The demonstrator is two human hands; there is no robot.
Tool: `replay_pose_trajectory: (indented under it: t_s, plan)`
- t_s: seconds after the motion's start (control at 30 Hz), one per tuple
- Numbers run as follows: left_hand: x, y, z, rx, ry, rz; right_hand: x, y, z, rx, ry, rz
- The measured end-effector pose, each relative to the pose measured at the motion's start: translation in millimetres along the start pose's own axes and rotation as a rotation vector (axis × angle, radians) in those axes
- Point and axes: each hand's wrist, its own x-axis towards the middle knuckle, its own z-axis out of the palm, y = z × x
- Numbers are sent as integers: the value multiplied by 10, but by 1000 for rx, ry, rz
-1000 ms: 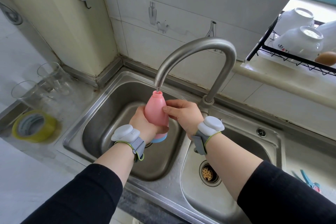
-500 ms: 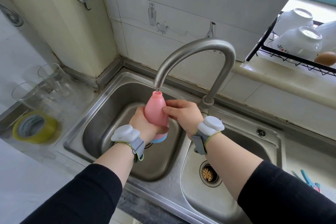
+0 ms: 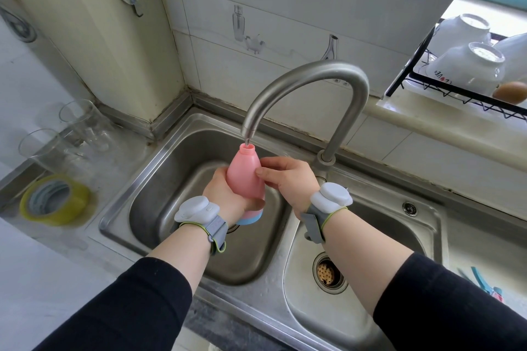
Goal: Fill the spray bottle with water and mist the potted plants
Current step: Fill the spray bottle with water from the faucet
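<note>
Little has shifted over the past second: the pink spray bottle (image 3: 245,177), spray head off, remains upright with its open neck just under the faucet spout (image 3: 247,129), and both hands hold as before. A thin stream seems to drop from the spout into the neck, so filling looks under way. The left hand (image 3: 225,196) is wrapped around the bottle's lower body above its blue base, bearing the weight as water goes in. The right hand (image 3: 288,177) presses fingertips and thumb against the bottle's side below the faucet, apparently steadying the narrow mouth under the stream. Bottle and hands hang over the left basin of the steel double sink (image 3: 159,168), so any spill would fall into it. Left of the faucet, on the counter, stand clear glasses (image 3: 82,122) and a roll of yellow tape (image 3: 54,199); right of it, upturned white bowls (image 3: 467,65) sit in a wire rack. No potted plants are in view; misting is not yet begun.
</note>
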Motion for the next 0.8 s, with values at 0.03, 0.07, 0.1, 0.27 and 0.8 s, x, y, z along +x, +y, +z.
replay_pose_trajectory:
  t_s: [0.03,0.07,0.1,0.27,0.8]
  plan:
    - [0,1,2,-2,-1,1,-3,1,0,1,1,-1]
    - [0,1,3,-5,-1,3,-5,1,0,1,2,-1]
    - [3,1,3,-6,-1,5,-6,3,-2,2,3,-1]
    - [12,-9,8,-1,2,10,-1,21,-8,12,8,-1]
    - [48,-96,55,-43,88,53,65,261,-338,200,248,174]
